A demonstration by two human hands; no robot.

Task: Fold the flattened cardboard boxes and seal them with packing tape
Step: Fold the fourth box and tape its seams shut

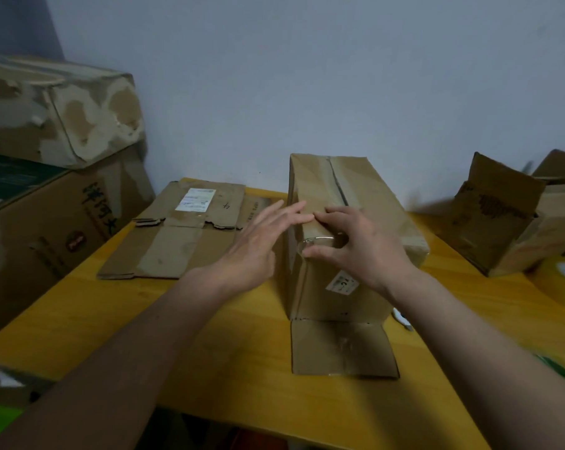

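1. Cardboard box (pixel 365 203) stands folded mid-table on the yellow table (pixel 209 336), top seam running away from the camera, one bottom flap (pixel 341 349) lying flat toward the camera.
2. Right hand (pixel 359 245) sits on the box's near top edge, fingers curled, seemingly pinching a strip of clear tape (pixel 316 240).
3. Left hand (pixel 264 235) is spread wide, fingertips touching the box's upper left edge.
4. Flattened box (pixel 183 235) lies just left of it.

Both hands (pixel 264 241) (pixel 355 245) on folded box (pixel 372 203), rt fingers (pixel 320 253) pinching clear tape (pixel 316 240), yellow table (pixel 209 319).
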